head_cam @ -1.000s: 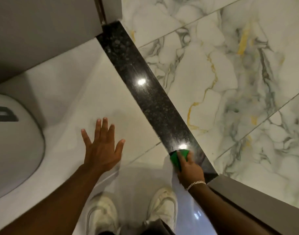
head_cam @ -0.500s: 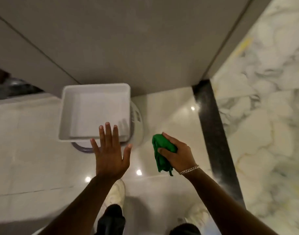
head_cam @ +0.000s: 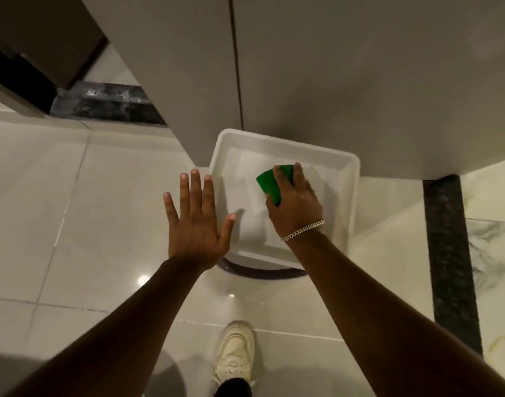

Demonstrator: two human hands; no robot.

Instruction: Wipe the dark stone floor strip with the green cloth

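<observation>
Your left hand (head_cam: 198, 224) hangs flat with fingers spread, holding nothing, just left of the white tray (head_cam: 347, 207). Over the tray, your right hand (head_cam: 295, 204) is closed round the green cloth (head_cam: 269, 181); whether it touches the tray, I cannot tell. The cloth looks soft, light and limp, so bunch it in the palm. The dark strip (head_cam: 449, 253) lies right of the tray, unwiped now.

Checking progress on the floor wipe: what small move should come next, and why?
Probably swing the right hand, which grips the green cloth over the white tray, rightward and down onto the dark stone strip, since the cloth is off it.
</observation>
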